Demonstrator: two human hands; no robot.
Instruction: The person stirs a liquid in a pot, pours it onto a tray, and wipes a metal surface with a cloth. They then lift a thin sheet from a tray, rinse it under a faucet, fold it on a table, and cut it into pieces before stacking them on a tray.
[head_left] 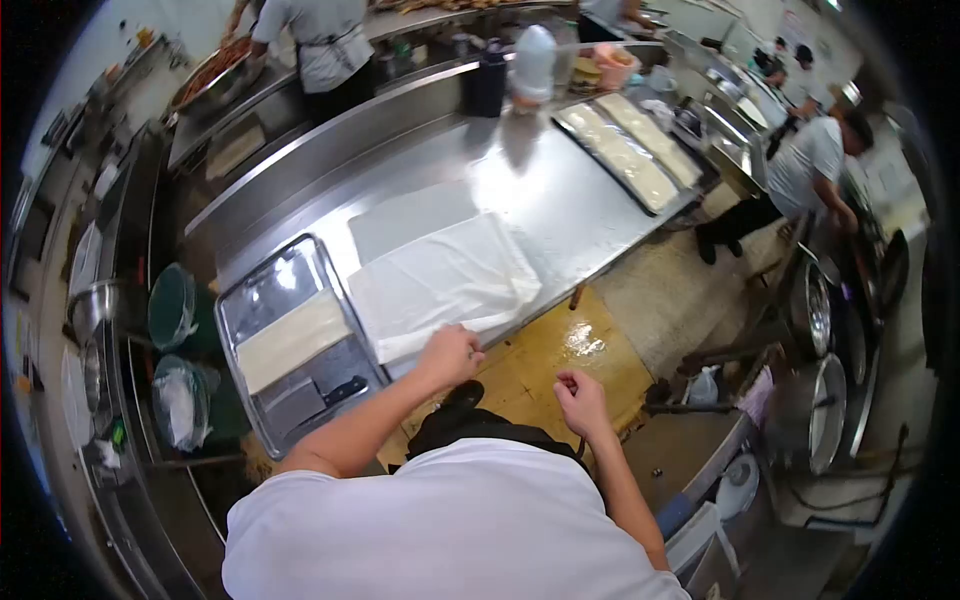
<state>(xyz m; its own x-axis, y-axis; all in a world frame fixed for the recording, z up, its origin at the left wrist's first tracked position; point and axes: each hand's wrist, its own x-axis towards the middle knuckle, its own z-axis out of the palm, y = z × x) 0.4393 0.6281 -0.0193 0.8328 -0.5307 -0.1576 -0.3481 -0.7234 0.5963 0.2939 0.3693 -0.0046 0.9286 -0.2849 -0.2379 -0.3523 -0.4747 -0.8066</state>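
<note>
On the steel table a thin white cloth-like sheet lies wrinkled, its near edge along the table's front. My left hand is at that near edge, fingers curled in; whatever they may hold is hidden. Off the table, in front of my body, my right hand is closed with nothing showing in it. Left of the sheet is a metal tray with a flat pale slab of dough. A broad-bladed cleaver with a black handle rests in the tray's near end.
A dark tray with two long pale slabs sits at the table's far right, near a white bottle and a dark container. Green bins stand at left. One person works at right, another beyond the table.
</note>
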